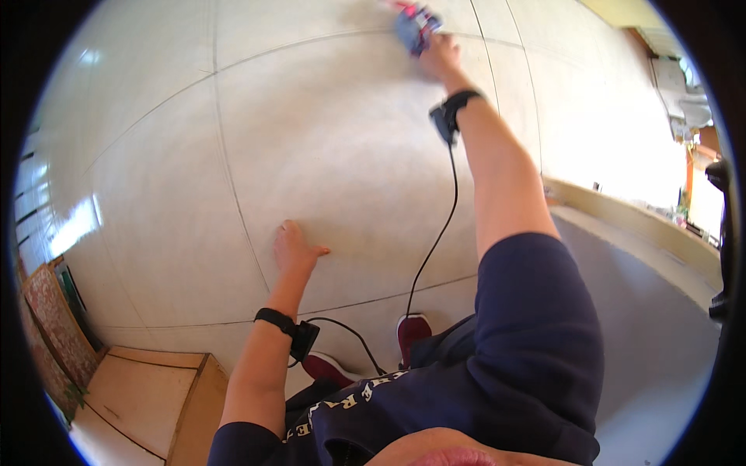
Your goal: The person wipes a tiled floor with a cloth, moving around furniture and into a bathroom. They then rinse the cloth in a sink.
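Note:
At the far top of the view, my right hand [441, 57] grips the near side of a small blue-grey object with red and white parts [417, 28]. Motion blur hides what kind of thing it is. My right arm is stretched out over the pale tiled floor [338, 157]. My left hand [294, 247] hangs nearer to me, thumb spread from the fingers, with nothing in it. Black wrist devices [446, 119] are strapped to both forearms, and a black cable [434, 244] runs from the right one down towards my shoes.
My dark red shoes [414, 332] stand on the tiles. A wooden box-like piece of furniture [143, 378] is at lower left, beside a patterned panel [61, 314]. To the right, a cream ledge [635, 224] borders a blue-grey surface [647, 349].

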